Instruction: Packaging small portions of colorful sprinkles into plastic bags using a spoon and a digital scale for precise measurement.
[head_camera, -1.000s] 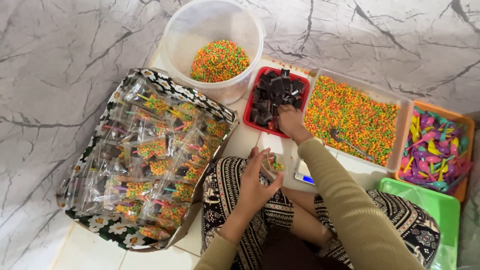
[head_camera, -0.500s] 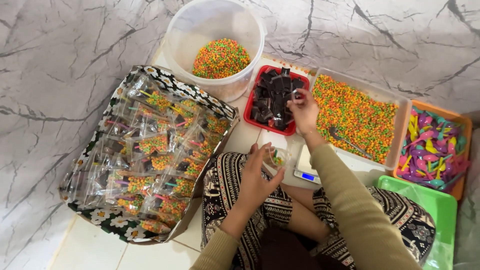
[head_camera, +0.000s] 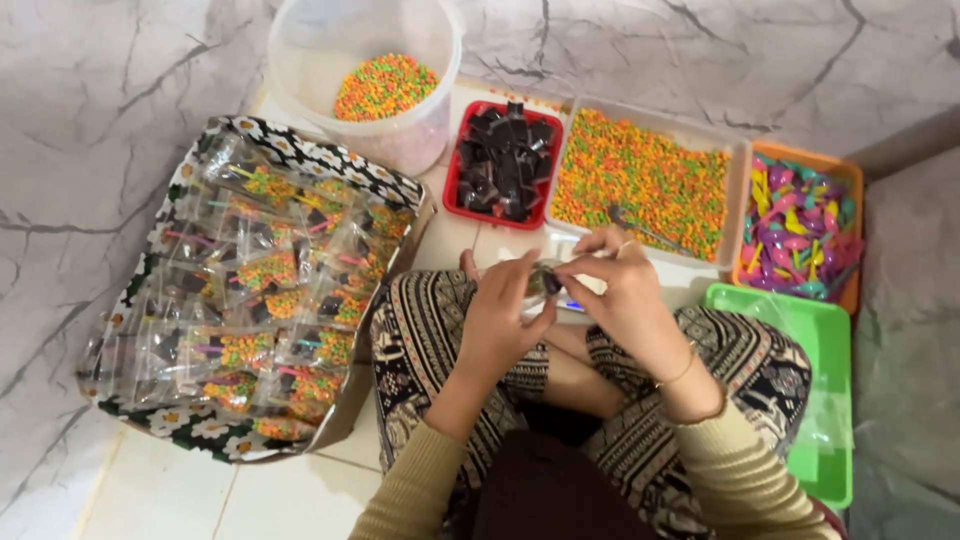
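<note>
My left hand (head_camera: 500, 315) grips a small clear plastic bag (head_camera: 540, 284) over my lap. My right hand (head_camera: 620, 285) meets it from the right, its fingers pinching a dark piece at the bag's mouth. Just beyond the hands stands a red tray of dark brown pieces (head_camera: 503, 162). To its right is a clear tray of orange and green pellets (head_camera: 645, 180) with a spoon lying in it.
A flower-patterned box (head_camera: 260, 290) packed with filled clear bags lies at the left. A round white tub (head_camera: 375, 75) of pellets stands behind it. An orange tray of coloured plastic spoons (head_camera: 800, 225) and a green tray (head_camera: 820, 340) are at the right.
My right hand came back from the red tray of dark pieces to the bag in my left hand. The view shifted slightly.
</note>
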